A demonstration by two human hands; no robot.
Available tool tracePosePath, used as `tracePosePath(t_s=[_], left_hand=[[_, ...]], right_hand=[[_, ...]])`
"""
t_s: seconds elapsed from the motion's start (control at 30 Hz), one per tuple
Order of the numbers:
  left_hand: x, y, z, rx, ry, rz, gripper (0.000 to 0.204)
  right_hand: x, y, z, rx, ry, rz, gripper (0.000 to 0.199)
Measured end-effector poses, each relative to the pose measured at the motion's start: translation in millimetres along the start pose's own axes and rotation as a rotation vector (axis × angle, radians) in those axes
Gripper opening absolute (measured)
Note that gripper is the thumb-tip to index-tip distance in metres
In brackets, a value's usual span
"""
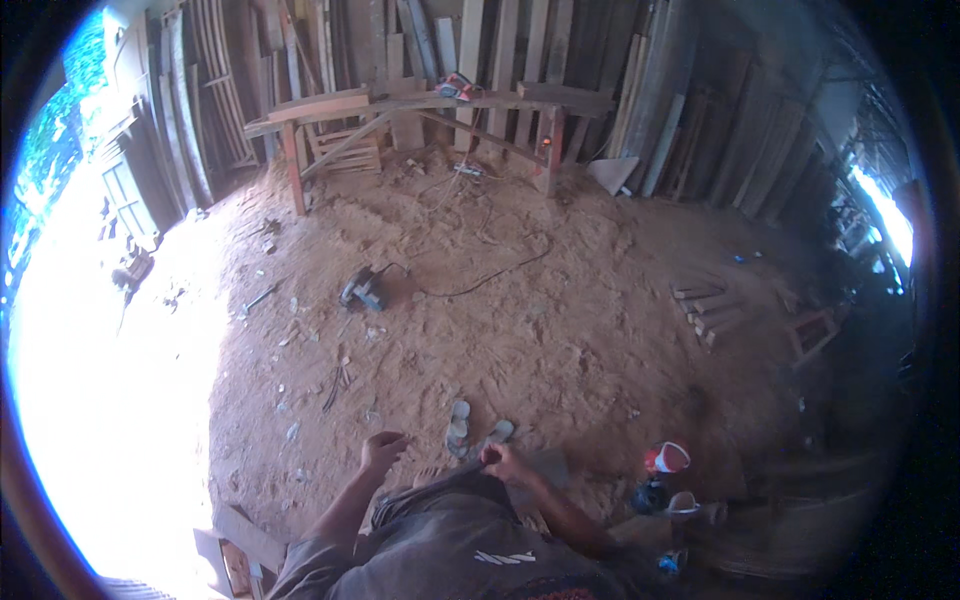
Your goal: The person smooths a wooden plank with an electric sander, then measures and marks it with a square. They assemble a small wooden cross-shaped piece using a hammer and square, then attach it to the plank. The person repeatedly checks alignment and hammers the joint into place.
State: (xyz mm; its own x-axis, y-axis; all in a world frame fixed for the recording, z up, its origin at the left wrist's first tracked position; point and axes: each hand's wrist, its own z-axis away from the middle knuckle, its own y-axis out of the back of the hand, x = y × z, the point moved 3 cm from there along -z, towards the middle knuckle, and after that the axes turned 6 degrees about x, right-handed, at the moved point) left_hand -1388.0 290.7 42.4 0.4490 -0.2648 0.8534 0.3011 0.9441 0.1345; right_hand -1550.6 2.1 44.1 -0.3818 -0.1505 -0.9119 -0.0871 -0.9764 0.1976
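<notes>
My left hand [383, 453] hangs in the air in front of my body, its fingers loosely stretched toward the right and nothing visible in them. My right hand [506, 463] is closed at waist height, pinching the dark cloth of my clothing [470, 484], which is drawn up toward the fingers. Just beyond the hands, a pair of sandals lies on the dirt: the left sandal [458, 424] and the right sandal [500, 431]. A bare foot [427, 474] shows between my hands.
A corded power tool [363, 288] and a hammer [262, 297] lie on the sandy ground [480, 350]. A wooden bench [400, 105] bears a red power tool [455, 88], with planks [505, 45] leaning behind. Wood blocks [710, 308] and a red-and-white container [668, 458] are at right.
</notes>
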Motion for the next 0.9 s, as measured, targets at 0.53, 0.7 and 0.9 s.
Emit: tracePosePath(t_s=[0.53,0.7,0.9], left_hand=[[-2,-35,37,-0.174,-0.038,-0.331,0.028],[-2,-36,-5,-0.247,-0.222,-0.359,0.03],[29,-35,-36,-0.465,-0.406,-0.613,0.029]], right_hand=[[8,-20,19,0.582,0.147,0.118,0.03],[-6,-27,-7,0.464,0.125,0.038,0.051],[-55,-67,-64,0.293,0.014,0.0,0.075]])
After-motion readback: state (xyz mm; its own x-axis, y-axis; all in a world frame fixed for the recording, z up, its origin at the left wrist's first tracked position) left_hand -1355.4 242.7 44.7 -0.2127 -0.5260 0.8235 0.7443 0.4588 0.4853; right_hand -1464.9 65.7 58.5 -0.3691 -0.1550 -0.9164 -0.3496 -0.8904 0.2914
